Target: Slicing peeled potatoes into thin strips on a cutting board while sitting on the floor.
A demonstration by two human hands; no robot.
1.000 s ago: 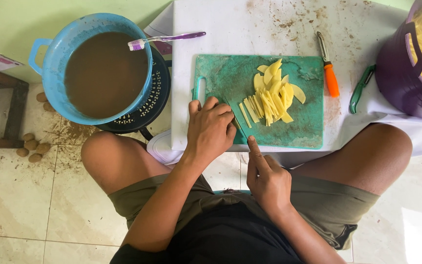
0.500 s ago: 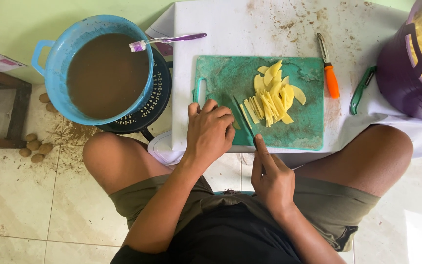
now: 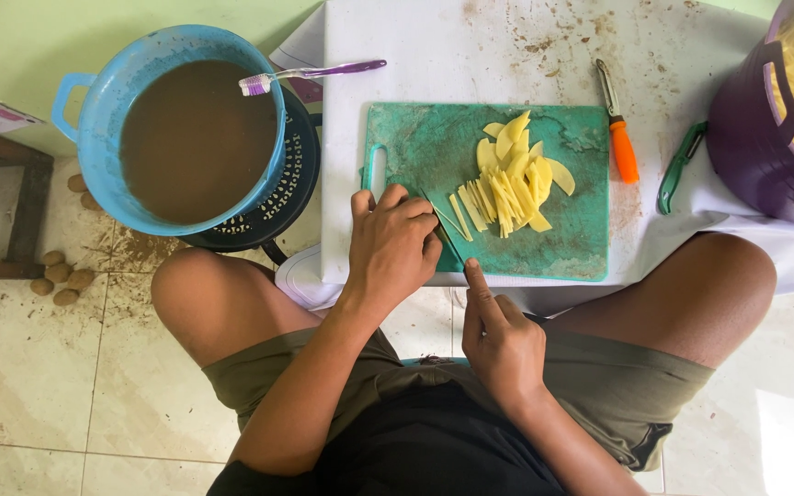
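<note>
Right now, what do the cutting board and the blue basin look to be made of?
Cutting board: probably plastic, teal, matte, its surface scuffed pale with cut marks, with a moulded handle slot. Basin: likely plastic too, smooth light blue with moulded handles.

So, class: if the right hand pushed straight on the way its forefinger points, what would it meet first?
Probably the pile of yellow potato strips on the green cutting board; the right hand points up the knife.
</note>
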